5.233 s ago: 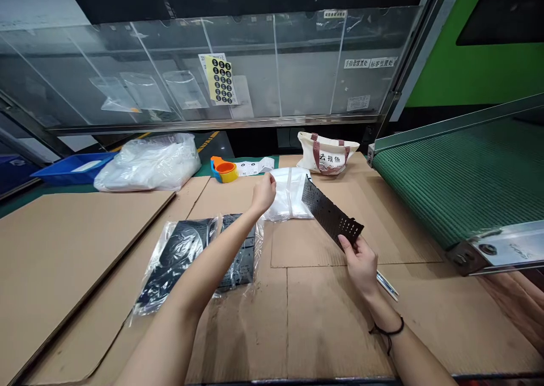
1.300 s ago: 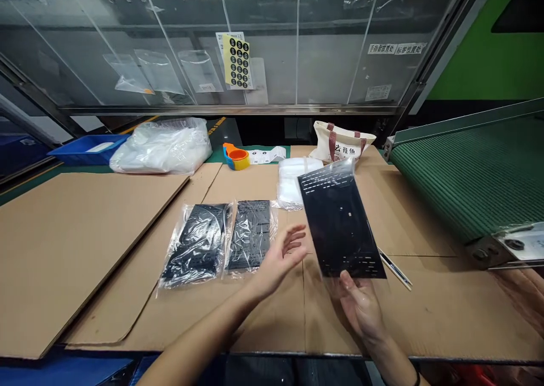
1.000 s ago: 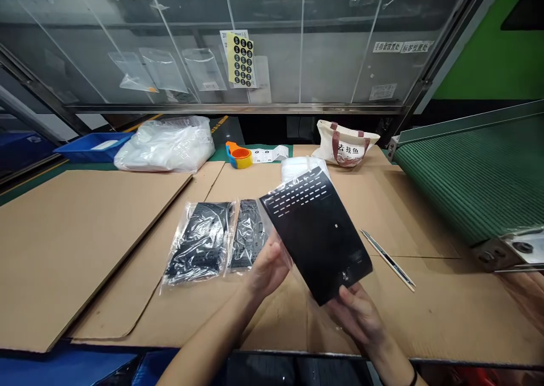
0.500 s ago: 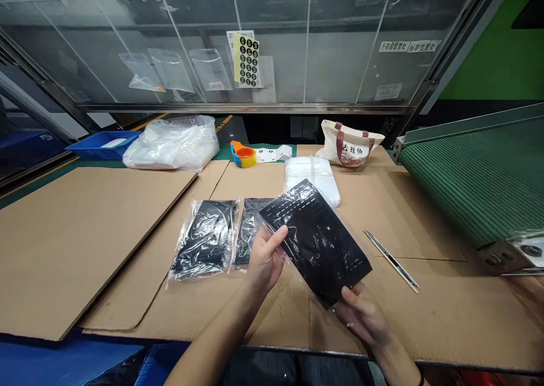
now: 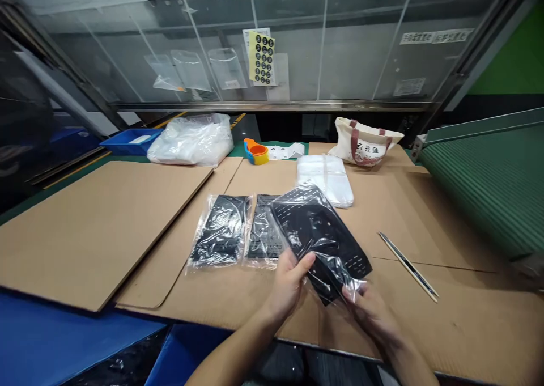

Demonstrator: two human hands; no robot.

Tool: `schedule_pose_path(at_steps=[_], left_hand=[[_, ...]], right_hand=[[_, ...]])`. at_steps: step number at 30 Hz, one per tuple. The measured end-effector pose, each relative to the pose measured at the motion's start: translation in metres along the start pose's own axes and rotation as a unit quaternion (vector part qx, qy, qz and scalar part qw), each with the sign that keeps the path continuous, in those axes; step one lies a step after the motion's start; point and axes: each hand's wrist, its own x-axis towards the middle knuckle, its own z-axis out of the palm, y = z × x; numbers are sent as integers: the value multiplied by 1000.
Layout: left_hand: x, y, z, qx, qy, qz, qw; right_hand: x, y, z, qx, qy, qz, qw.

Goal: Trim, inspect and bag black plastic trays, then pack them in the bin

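Black perforated panel [image 5: 318,233]: flat, slotted, inside a crinkled clear bag, tilted above cardboard; near end apparently folded under, blurred.

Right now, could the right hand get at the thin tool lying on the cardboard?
Probably yes: bare cardboard lies between the right hand and the thin tool, but that hand is pinching the bagged black plate.

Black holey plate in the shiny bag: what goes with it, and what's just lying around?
Belongs: black perforated plate in a clear plastic bag, held by left hand and right hand; two bagged black plates beside it; stack of clear plastic bags.
Lying about: orange-yellow tape dispenser; cream cloth tote bag; thin silvery tool.
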Motion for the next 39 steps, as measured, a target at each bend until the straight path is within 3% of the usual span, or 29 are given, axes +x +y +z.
schedule_pose_path(at_steps=[2, 4, 6, 8, 10, 14, 17, 21, 23, 27, 30, 32, 33, 35, 39], left_hand=[[7, 5, -8, 25, -13, 13, 1000], [13, 15, -14, 50, -21, 38, 998], [18, 25, -17, 76, -37, 52, 995], [20, 32, -18, 94, -76, 25, 992], [19, 34, -18, 92, -126, -33, 987], [13, 30, -21, 68, -168, -108, 977], [8, 32, -31, 81, -144, -109, 980], [-2, 38, -52, 91, -115, -140, 979], [-8, 39, -65, 110, -67, -126, 984], [-20, 38, -90, 157, 81, -33, 984], [-27, 39, -104, 234, 190, 51, 952], [-26, 42, -109, 332, 244, 120, 903], [-24, 45, -110, 382, 252, 153, 876], [-15, 49, -110, 455, 217, 194, 841], [16, 48, -113, 501, 81, 154, 847]], right_hand=[[0, -5, -14, -103, 20, 3, 994], [2, -10, -29, -173, 79, -17, 982], [5, -13, -40, -178, 158, -66, 969], [8, -15, -45, -129, 189, -116, 966], [10, -14, -43, -86, 152, -123, 977], [15, -10, -26, -68, 53, -42, 995], [25, -11, -12, -39, 50, -26, 998], [54, -18, 7, -8, 53, -58, 997], [73, -21, 20, -3, 35, -72, 997], [114, -20, 50, -61, -11, -90, 994], [141, -12, 66, -106, -31, -92, 990], [153, -6, 70, -132, -39, -93, 986], [157, -3, 71, -149, -41, -94, 983], [158, 2, 68, -184, -38, -99, 977], [150, 5, 55, -242, -16, -116, 963]])
